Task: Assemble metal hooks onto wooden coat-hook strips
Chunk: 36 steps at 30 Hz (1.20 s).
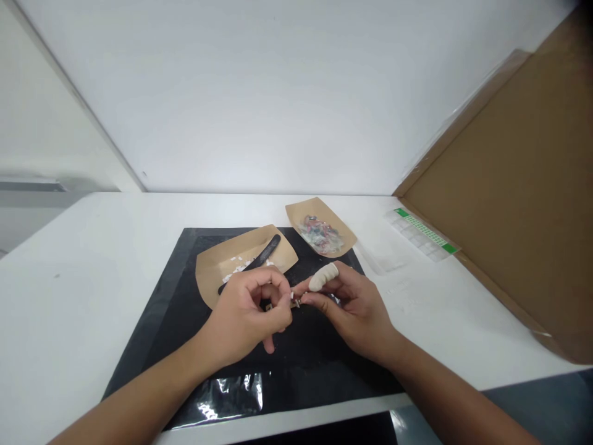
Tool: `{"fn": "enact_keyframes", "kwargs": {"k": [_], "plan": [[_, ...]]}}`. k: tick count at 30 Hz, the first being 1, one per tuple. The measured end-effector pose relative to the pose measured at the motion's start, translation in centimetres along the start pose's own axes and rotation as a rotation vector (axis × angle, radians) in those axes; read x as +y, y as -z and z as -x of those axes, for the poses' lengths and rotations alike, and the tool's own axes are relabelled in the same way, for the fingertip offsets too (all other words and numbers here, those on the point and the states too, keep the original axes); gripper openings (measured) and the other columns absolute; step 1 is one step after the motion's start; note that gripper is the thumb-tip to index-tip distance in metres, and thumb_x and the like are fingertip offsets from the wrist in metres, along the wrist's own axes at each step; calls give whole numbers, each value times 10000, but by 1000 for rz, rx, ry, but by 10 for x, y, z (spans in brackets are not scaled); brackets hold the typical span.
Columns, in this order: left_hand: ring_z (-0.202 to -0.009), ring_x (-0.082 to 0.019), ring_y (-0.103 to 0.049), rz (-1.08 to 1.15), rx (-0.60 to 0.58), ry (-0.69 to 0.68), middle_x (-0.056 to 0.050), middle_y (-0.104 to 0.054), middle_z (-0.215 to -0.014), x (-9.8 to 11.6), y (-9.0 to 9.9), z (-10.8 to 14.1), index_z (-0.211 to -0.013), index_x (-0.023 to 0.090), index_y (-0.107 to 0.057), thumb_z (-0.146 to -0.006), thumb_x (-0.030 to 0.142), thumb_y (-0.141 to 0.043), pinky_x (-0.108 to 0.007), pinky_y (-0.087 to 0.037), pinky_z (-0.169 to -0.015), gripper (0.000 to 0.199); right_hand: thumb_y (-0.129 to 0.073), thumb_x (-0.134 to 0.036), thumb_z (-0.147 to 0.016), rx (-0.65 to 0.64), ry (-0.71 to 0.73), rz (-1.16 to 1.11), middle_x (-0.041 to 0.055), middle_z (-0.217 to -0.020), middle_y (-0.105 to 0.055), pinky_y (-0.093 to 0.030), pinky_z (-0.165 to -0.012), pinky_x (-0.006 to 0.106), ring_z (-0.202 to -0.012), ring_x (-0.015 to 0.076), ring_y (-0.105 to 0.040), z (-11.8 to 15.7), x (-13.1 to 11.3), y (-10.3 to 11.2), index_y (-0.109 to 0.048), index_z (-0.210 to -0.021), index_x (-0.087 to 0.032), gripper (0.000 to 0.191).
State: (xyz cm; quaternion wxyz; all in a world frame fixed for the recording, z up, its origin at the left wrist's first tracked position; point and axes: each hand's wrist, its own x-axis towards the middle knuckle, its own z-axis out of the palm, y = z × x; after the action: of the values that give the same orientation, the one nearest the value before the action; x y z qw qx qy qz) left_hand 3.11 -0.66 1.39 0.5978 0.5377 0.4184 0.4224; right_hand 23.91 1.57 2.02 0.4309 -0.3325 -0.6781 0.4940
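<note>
Bare forearms, left (pixel 157 389) and right (pixel 438 389), enter from the near edge and converge over a black mat (pixel 319 371), glossy at its near end, on a white table (pixel 60 321). Left hand (pixel 250 318): thumb and forefinger closed in a pinch, with a small white piece (pixel 292 296) at their tips. Right hand (pixel 359 309): thumb and fingers closed on a small part (pixel 298 303), largely hidden; a pale finger cot (pixel 323 277) covers one finger. Note the governing relation: white piece and small part lie between the two hands, the part immediately right of the piece and within the right hand's grip. Whether they touch, and how the part's long axis runs, cannot be told at this scale.

Beyond the left hand, a brown tray (pixel 208 266) holds white bits (pixel 231 273); a slim black tool (pixel 271 249) lies across it, slanting from near left to far right. Farther right, a second tray (pixel 296 212) contains a tangled, partly transparent heap (pixel 322 236). Right of that stand a clear case with green markings (pixel 428 233) and a cardboard panel (pixel 519 204). Farthest: a white wall (pixel 278 93).
</note>
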Motion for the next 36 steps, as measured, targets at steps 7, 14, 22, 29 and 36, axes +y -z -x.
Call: {"fn": "enact_keyframes", "kwargs": {"k": [7, 14, 22, 29, 36], "plan": [[-571, -110, -590, -429, 187, -273, 12, -596, -723, 10, 4, -4, -814, 184, -630, -837, 176, -650, -177, -479, -383, 32, -775, -321, -940, 8, -63, -15, 64, -1030, -824, -670, -867, 348, -951, 214, -806, -5, 0, 8, -663, -942, -216, 154], [-671, -133, -627, -1077, 516, -540, -2, -662, -823, 11, 46, -23, -854, 188, -641, -888, 183, -622, -298, -531, -679, 39, -848, -390, -858, 40, -199, -17, 93, -1089, -819, -650, -970, 436, -1033, 263, -794, -17, 0, 25, -703, -991, -206, 269], [-679, -198, -627, -1306, 488, -206, -9, -692, -822, 10, 63, -27, -804, 230, -704, -929, 389, -604, -326, -415, -614, 225, -848, -420, -843, 18, -283, 10, 95, -1077, -811, -668, -847, 397, -1032, 268, -791, -22, 20, 32, -675, -952, -205, 297], [-703, -189, -617, -1296, 494, -202, -18, -698, -827, 7, 68, -29, -790, 224, -707, -988, 433, -563, -303, -385, -610, 322, -821, -431, -866, -33, -338, 0, 78, -971, -800, -636, -678, 297, -967, 257, -804, -25, 26, 38, -648, -948, -199, 301], [-673, -144, -620, -1170, 484, -295, 10, -704, -862, 4, 71, -30, -817, 232, -713, -960, 395, -648, -284, -436, -648, 226, -859, -430, -802, -30, -400, 39, 79, -1010, -779, -632, -623, 282, -913, 253, -809, -26, 24, 42, -637, -955, -198, 356]]}}
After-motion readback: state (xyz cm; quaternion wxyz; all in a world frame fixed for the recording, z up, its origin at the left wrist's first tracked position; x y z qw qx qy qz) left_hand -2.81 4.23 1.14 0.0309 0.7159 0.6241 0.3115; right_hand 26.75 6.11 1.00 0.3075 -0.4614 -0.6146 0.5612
